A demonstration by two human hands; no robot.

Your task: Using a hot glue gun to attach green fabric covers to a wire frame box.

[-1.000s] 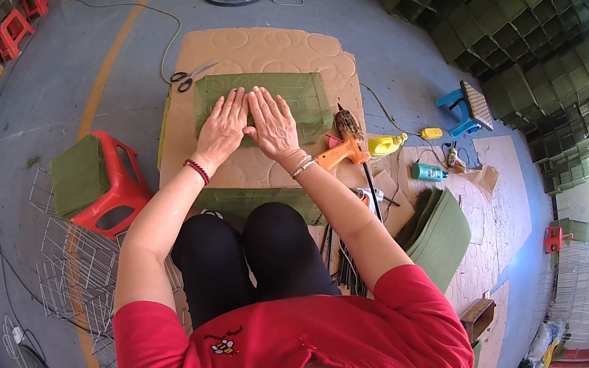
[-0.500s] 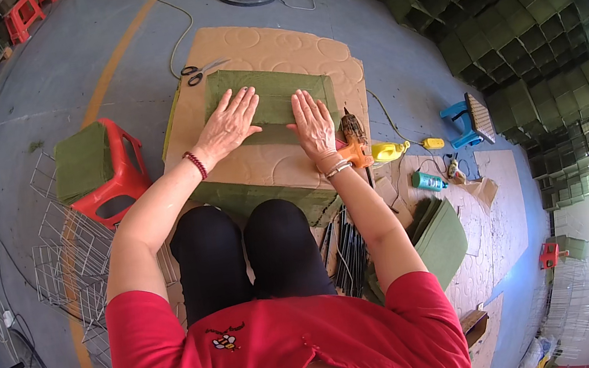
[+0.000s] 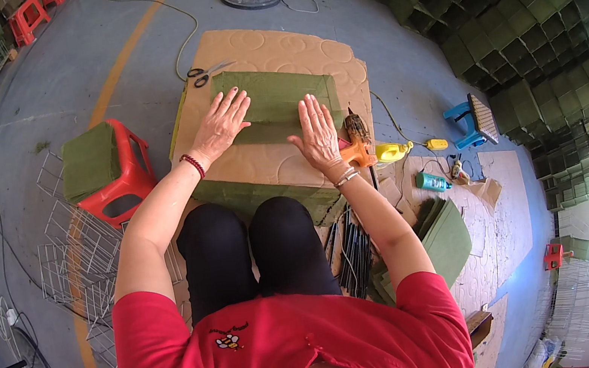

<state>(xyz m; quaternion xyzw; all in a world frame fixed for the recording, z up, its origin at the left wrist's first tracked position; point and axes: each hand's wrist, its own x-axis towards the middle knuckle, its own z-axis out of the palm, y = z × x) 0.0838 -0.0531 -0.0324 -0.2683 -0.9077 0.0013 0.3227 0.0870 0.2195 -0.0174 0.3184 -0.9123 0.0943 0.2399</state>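
Both hands have slid apart across the green fabric (image 3: 280, 95).
Left hand (image 3: 221, 123) and right hand (image 3: 318, 135) lie open and flat, pressing it onto the cardboard (image 3: 267, 51); scissors (image 3: 206, 73) sit nearby.

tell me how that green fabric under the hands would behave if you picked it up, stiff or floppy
Probably floppy: the green fabric is folded over the cardboard panel and lies flat under the left hand and right hand. Likely light, since it wraps thinly around the edges. It looks matte and felt-like, so hardly slippery.
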